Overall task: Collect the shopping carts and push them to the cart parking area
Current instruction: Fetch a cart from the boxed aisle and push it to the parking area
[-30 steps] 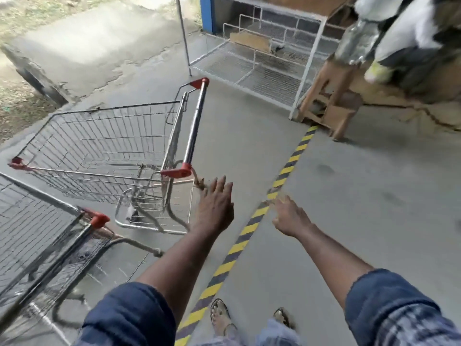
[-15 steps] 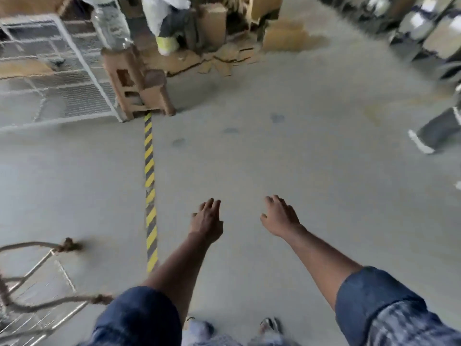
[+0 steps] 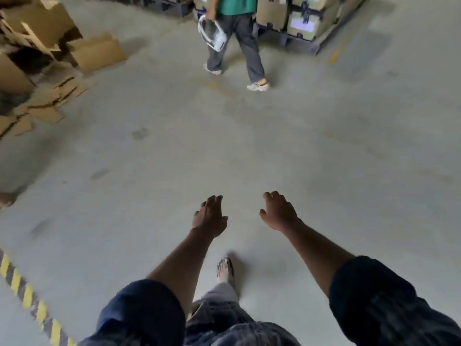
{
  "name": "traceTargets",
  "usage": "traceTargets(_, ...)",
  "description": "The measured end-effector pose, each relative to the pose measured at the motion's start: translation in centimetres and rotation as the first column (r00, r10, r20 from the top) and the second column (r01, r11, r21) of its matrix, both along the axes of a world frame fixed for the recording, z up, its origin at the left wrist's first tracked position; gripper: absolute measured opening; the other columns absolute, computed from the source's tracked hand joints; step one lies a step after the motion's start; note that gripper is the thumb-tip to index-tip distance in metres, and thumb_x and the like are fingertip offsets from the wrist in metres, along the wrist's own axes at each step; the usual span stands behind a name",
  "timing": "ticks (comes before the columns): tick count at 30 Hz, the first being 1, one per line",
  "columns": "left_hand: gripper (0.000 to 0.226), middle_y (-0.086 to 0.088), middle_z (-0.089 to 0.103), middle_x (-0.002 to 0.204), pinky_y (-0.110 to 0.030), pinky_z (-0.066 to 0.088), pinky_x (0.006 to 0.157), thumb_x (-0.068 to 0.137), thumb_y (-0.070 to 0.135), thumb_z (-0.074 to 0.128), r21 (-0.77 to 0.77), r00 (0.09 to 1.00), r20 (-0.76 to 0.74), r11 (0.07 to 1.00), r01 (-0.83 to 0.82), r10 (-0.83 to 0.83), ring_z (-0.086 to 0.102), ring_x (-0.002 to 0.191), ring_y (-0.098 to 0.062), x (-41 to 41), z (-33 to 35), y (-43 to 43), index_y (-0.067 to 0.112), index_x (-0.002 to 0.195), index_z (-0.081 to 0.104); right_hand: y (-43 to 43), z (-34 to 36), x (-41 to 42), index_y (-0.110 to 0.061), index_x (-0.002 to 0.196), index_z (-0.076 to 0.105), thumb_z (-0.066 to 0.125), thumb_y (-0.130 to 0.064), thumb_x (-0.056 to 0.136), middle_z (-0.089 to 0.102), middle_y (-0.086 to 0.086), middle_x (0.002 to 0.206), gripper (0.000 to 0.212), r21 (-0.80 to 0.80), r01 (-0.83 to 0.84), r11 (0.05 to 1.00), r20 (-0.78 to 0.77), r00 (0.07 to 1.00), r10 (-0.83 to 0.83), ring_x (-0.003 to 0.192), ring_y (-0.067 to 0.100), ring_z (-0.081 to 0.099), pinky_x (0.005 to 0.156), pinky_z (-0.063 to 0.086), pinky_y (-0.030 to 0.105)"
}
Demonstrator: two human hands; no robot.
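shopping carts lie outside view; left hand [image 3: 209, 217] and right hand [image 3: 279, 213] hover relaxed, empty.

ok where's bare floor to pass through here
Grey concrete floor is bare ahead of the left hand and right hand, up to the person in green. Crowded: torn brown cardboard boxes at left, strapped cartons on dark pallets top right.

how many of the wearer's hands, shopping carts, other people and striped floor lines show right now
wearer's hands: 2, left hand and right hand
shopping carts: 0
other people: 1, person in green top
striped floor lines: 1, striped line
total: 4
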State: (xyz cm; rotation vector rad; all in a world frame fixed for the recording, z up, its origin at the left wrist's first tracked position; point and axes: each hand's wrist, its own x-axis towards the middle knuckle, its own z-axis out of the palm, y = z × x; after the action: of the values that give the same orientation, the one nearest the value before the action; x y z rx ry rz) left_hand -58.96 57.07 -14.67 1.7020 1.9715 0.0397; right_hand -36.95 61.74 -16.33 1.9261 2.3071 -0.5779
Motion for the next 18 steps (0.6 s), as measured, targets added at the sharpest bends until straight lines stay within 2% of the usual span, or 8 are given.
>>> traceTargets(11, 0.073, 0.001, 0.028, 0.16, -0.044, 0.035, 0.113, 0.094, 0.04, 0.061, -0.1, 0.943, 0.021, 0.938, 0.332, -0.331, 0.031, 0.145, -0.024, 16.8, -2.5, 22.7, 0.025, 0.155, 0.024, 14.5, -2.0, 16.2, -0.011, 0.133, 0.045, 0.054, -0.035, 0.093, 0.049, 0.013, 0.129, 0.048, -0.102, 0.302, 0.948, 0.016, 0.953, -0.302, 0.123, 0.033, 0.048, 0.094, 0.047, 0.045)
traceTargets(18, 0.073, 0.0, 0.029, 0.159, -0.043, 0.034, 0.113, 0.096, 0.04, 0.06, -0.065, 0.869, -0.011, 0.867, 0.494, -0.495, 0.031, 0.144, -0.024, 27.9, -1.6, 37.6, 0.023, 0.156, 0.022, 24.9, -1.2, 26.0, -0.01, 0.13, 0.046, 0.054, -0.034, 0.093, 0.05, 0.012, 0.124, 0.045, -0.077, 0.462, 0.883, -0.017, 0.885, -0.465, 0.118, 0.033, 0.05, 0.091, 0.048, 0.044)
